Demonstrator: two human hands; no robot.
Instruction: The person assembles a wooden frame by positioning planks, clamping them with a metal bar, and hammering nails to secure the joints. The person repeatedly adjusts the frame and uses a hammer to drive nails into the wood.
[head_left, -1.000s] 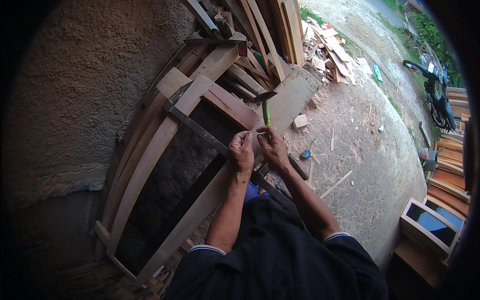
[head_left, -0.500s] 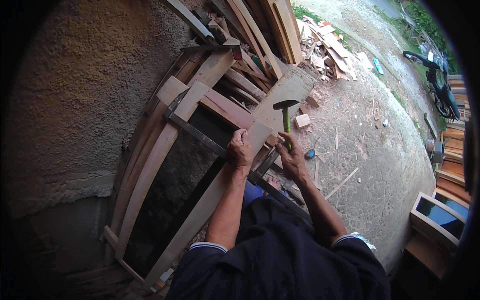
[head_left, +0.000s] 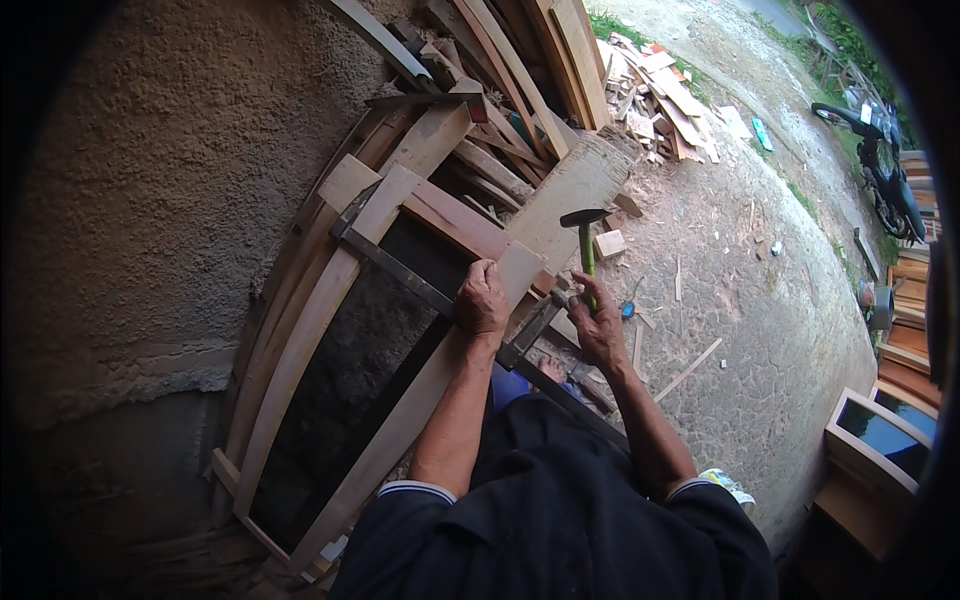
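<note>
A hammer [head_left: 587, 245] with a dark metal head and a green handle is in my right hand [head_left: 598, 332]. Its head points up and away from me, just right of the frame's corner. My left hand [head_left: 482, 302] is closed over the near rail of a wooden frame [head_left: 408, 400], close to the corner joint; its fingertips are hidden. A dark metal bar clamp [head_left: 398, 272] crosses the frame and passes under my left hand. Its screw end [head_left: 535, 325] lies between my two hands. The frame's far rail [head_left: 300, 350] curves along the wall side.
A rough wall [head_left: 190, 200] rises at left. Planks [head_left: 560, 60] lean at the back beside a pile of wood scraps [head_left: 660, 100]. A wide board [head_left: 575, 195] lies beyond the corner. A blue tape measure [head_left: 628, 310] and offcuts lie on the floor; a motorcycle [head_left: 880, 160] stands far right.
My right hand and the hammer have shifted slightly right and toward me, uncovering more of the clamp's screw end. My left hand stays on the frame.
</note>
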